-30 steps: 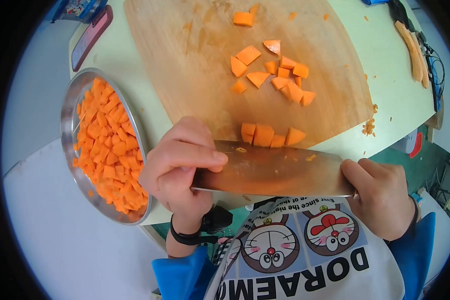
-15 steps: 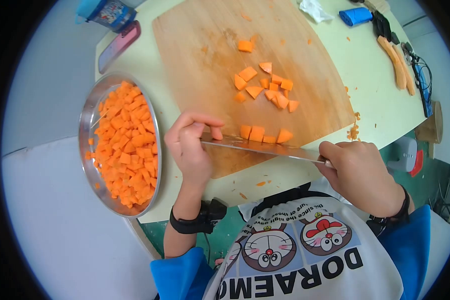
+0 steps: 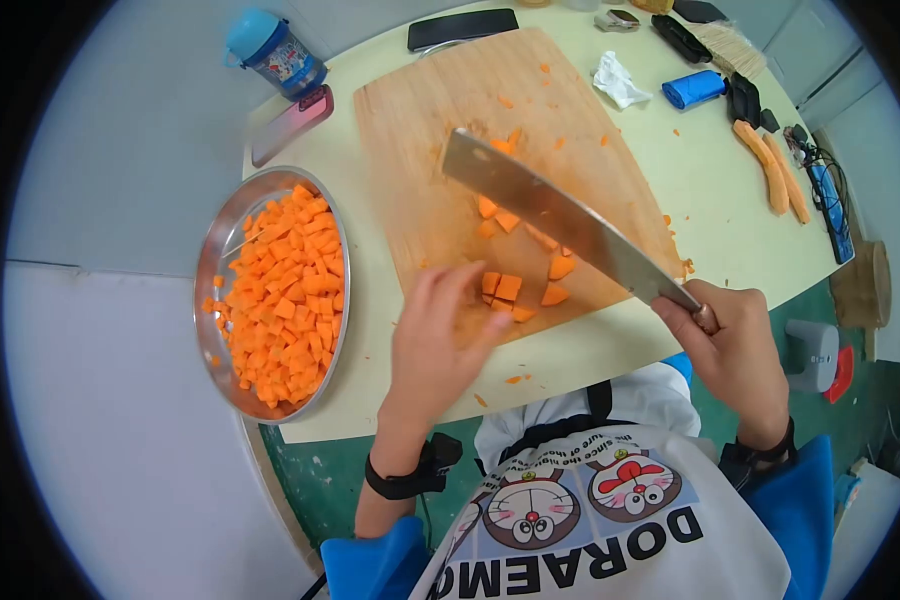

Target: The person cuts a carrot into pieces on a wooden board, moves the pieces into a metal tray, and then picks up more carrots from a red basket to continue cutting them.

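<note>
My right hand (image 3: pixel 735 345) is wrapped round the handle of a broad kitchen knife (image 3: pixel 570 225). The blade is raised flat side up over the cutting board (image 3: pixel 410 130) and hides some carrot pieces beneath it. At the board's near edge, my left hand (image 3: pixel 435 340) has its fingers and thumb apart beside a small cluster of carrot chunks (image 3: pixel 507 288); the fingers are slightly blurred. More cut carrot pieces (image 3: pixel 562 267) lie between this cluster and the blade. To the left stands an oval metal tray (image 3: pixel 202 290) heaped with diced carrot (image 3: pixel 285 300).
A pink phone (image 3: pixel 292 125) and a blue bottle (image 3: pixel 275 55) are at the back left, a black phone (image 3: pixel 462 28) behind the board. Right of the board are crumpled tissue (image 3: pixel 618 80), a blue roll (image 3: pixel 694 90), whole peeled carrots (image 3: pixel 763 168) and a power strip (image 3: pixel 832 213).
The knife has lifted from the row of carrot pieces and swung up over the board. My left hand has left the blade's tip and moved right, to the chunks. The view has shifted.
</note>
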A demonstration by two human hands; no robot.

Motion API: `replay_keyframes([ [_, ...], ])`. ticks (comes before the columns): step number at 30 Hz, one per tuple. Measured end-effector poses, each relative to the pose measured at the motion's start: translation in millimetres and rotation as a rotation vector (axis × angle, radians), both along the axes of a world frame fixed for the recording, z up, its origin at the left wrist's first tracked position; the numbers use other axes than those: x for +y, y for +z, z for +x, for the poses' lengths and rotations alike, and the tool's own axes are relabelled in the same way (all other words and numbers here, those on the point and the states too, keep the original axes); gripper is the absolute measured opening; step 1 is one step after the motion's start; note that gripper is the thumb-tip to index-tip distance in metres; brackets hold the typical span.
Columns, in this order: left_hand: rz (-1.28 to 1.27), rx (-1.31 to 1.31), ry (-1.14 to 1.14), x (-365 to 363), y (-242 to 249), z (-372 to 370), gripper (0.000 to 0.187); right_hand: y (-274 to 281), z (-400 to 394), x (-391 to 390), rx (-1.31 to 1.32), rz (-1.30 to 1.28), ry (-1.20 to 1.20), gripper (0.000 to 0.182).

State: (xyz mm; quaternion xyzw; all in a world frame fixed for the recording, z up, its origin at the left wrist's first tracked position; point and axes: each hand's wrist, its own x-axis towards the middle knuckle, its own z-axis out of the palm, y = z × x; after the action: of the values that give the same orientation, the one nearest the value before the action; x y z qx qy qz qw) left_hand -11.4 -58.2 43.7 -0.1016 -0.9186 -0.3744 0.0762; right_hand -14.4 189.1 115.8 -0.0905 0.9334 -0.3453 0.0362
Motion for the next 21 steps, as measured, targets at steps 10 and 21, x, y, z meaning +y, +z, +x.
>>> replay_keyframes([
  [10,-0.095,-0.266,-0.174,19.1,0.3,-15.8,0.044,-12.2,11.0,24.7,0.009,-0.106,-0.098,0.021],
  [21,-0.023,-0.335,0.052,12.9,-8.6,-43.1,0.043,-29.4,13.6,50.7,0.009,-0.084,-0.215,0.026],
])
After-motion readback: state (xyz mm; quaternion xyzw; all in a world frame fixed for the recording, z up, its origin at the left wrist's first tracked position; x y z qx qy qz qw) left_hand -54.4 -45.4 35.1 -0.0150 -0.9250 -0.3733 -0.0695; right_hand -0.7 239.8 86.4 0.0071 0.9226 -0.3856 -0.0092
